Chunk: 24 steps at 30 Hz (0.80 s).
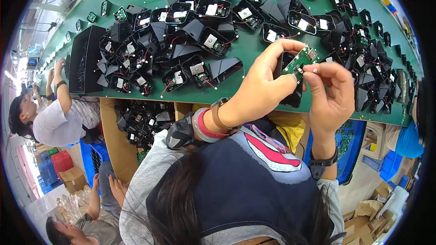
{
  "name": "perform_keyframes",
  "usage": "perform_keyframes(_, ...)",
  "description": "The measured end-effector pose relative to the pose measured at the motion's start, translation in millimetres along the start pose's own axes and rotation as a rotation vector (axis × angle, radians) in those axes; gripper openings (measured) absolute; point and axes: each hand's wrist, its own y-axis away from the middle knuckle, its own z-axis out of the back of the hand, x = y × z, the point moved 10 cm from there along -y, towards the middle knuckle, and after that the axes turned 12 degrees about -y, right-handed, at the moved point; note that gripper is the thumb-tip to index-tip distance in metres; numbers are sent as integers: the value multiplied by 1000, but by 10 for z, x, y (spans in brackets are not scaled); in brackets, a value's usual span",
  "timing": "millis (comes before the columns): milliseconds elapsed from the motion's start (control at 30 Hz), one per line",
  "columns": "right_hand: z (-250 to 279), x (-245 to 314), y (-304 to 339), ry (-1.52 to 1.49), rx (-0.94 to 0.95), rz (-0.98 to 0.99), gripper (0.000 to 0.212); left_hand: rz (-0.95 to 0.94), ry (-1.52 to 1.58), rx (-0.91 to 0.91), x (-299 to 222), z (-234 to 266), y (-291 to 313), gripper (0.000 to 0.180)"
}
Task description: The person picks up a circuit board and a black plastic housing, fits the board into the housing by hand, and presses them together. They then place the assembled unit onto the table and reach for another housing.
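Over the front edge of the green table, my left hand (pixel 265 81) is closed around a black plastic housing (pixel 293 100). A green circuit board (pixel 290 66) with a metal socket at its top end lies against the housing's upper part, by my left thumb and fingers. My right hand (pixel 334 93) is closed in a pinch beside the board. A small white connector (pixel 315 70) shows at the tips of its thumb and index finger; any wire on it is too fine to make out. My fingers hide part of the board and the housing's inside.
Many black housings with red wires (pixel 195 70) are heaped across the green table (pixel 254 50), left and right of my hands. A black box (pixel 86 59) stands at the left. Below are a cardboard box (pixel 120 145) and a blue tray (pixel 359 149). Other people sit at the left.
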Motion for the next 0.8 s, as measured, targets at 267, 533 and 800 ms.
perform_keyframes(267, -162, 282, 11, 466, 150, 359, 14, -62, -112, -54, -23, 44, 8, 46)
perform_keyframes(533, -120, 207, -32, 488, 135, 268, 15, -372, -478, -161, -347, 24, 80, 43)
perform_keyframes(800, -86, 177, -45, 456, 81, 211, 14, -453, -585, -211, -387, 27, 102, 43)
